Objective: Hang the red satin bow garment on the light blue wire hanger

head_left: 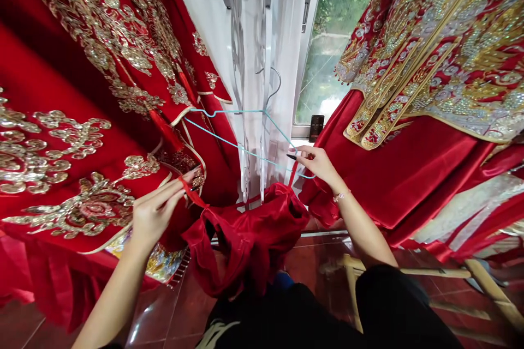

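Observation:
A plain red satin garment (pixel 245 234) hangs bunched between my two hands, held up by its thin red straps. My left hand (pixel 158 210) pinches one strap, fingers pressed together. My right hand (pixel 317 163) pinches the other strap together with the lower bar of a light blue wire hanger (pixel 229 128), which is tilted and stretches across in front of a white curtain (pixel 262 65).
Red robes with heavy gold embroidery hang at the left (pixel 82 120) and right (pixel 434 54). A window (pixel 331 38) with a small dark object (pixel 316 126) on its sill is behind. A wooden frame (pixel 413 272) stands on the tiled floor at lower right.

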Motion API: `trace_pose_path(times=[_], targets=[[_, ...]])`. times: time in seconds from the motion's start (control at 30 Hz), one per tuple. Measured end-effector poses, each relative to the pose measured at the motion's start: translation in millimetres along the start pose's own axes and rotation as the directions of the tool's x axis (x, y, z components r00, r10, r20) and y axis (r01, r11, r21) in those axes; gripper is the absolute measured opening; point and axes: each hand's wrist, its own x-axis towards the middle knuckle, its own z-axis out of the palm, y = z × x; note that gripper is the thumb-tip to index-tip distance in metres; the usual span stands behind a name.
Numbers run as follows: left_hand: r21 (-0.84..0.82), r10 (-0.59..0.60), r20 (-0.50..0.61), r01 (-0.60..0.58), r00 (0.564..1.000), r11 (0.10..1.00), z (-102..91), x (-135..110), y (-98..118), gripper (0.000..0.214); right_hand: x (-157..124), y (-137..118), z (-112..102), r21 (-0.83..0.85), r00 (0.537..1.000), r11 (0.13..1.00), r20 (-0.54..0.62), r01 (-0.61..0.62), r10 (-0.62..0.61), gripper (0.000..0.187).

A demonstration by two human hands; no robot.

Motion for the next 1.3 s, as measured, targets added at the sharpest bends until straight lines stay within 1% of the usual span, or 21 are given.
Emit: trace_pose_path(times=[0.03, 0.1, 0.17, 0.2, 0.27, 0.33, 0.37, 0.4, 0.43, 0.5, 0.53, 0.6, 0.67, 0.73, 0.97, 1.1, 1.17, 1.23, 1.3], targets=[[-0.002, -0.044, 0.009, 0.044, 0.999, 0.999, 0.6, 4, -1, 0.018, 0, 1, 5, -0.061, 0.998, 0.998, -0.052, 0.034, -0.037, 0.018], [-0.014, -0.114, 0.024, 0.114, 0.993, 0.993, 0.8, 13, -4, 0.022, 1, 1, 10, -0.169, 0.978, 0.98, -0.156, 0.11, -0.136, 0.009], [-0.046, -0.153, 0.036, 0.155, 0.987, 0.987, 1.2, 22, -9, 0.025, 2, 3, 10, -0.224, 0.952, 0.962, -0.229, 0.154, -0.205, 0.01], [-0.069, -0.184, 0.034, 0.186, 0.982, 0.98, 1.8, 27, -12, 0.027, 3, 4, 7, -0.22, 0.949, 0.964, -0.244, 0.146, -0.2, 0.011], [-0.114, -0.292, 0.014, 0.291, 0.956, 0.95, 4.3, 34, -21, 0.03, 6, 8, -1, -0.18, 0.96, 0.979, -0.242, 0.099, -0.142, 0.014], [-0.159, -0.424, -0.02, 0.416, 0.905, 0.895, 8.1, 41, -31, 0.033, 11, 14, -14, -0.161, 0.969, 0.985, -0.226, 0.063, -0.098, 0.016], [-0.181, -0.477, -0.045, 0.462, 0.878, 0.868, 10.1, 45, -36, 0.034, 14, 17, -21, -0.157, 0.971, 0.986, -0.218, 0.062, -0.096, 0.018], [-0.201, -0.512, -0.067, 0.491, 0.856, 0.848, 11.8, 48, -39, 0.034, 18, 19, -28, -0.147, 0.974, 0.987, -0.203, 0.071, -0.1, 0.02], [-0.216, -0.53, -0.082, 0.504, 0.844, 0.836, 13.1, 52, -42, 0.034, 22, 22, -35, -0.131, 0.978, 0.988, -0.179, 0.084, -0.107, 0.024], [-0.234, -0.527, -0.076, 0.499, 0.846, 0.834, 14.0, 60, -43, 0.034, 30, 25, -44, -0.092, 0.984, 0.989, -0.126, 0.116, -0.127, 0.035], [-0.239, -0.513, -0.043, 0.489, 0.858, 0.839, 13.6, 63, -41, 0.034, 32, 26, -47, -0.083, 0.985, 0.988, -0.103, 0.13, -0.139, 0.039], [-0.244, -0.472, 0.066, 0.473, 0.879, 0.847, 11.2, 69, -35, 0.035, 35, 27, -49, -0.096, 0.984, 0.984, -0.079, 0.15, -0.157, 0.044], [-0.24, -0.445, 0.165, 0.473, 0.88, 0.848, 7.9, 73, -28, 0.037, 35, 29, -47, -0.123, 0.983, 0.98, -0.079, 0.157, -0.167, 0.046], [-0.218, -0.436, 0.208, 0.476, 0.876, 0.852, 5.0, 76, -24, 0.038, 33, 31, -45, -0.135, 0.982, 0.978, -0.078, 0.162, -0.173, 0.046], [-0.164, -0.445, 0.206, 0.479, 0.872, 0.862, -1.1, 82, -29, 0.031, 31, 35, -46, -0.145, 0.976, 0.972, -0.087, 0.185, -0.199, 0.043], [-0.16, -0.446, 0.133, 0.463, 0.885, 0.872, -5.4, 78, -34, 0.027, 29, 36, -47, -0.144, 0.977, 0.975, -0.105, 0.169, -0.185, 0.041], [-0.156, -0.458, 0.115, 0.471, 0.882, 0.868, -6.6, 78, -34, 0.025, 28, 37, -46, -0.134, 0.979, 0.978, -0.102, 0.162, -0.176, 0.044], [-0.16, -0.476, 0.14, 0.495, 0.868, 0.854, -6.4, 79, -33, 0.024, 28, 36, -45, -0.121, 0.982, 0.981, -0.098, 0.149, -0.161, 0.048], [-0.187, -0.473, 0.19, 0.505, 0.86, 0.843, -5.0, 83, -31, 0.024, 29, 34, -43, -0.11, 0.984, 0.984, -0.096, 0.142, -0.153, 0.051]])
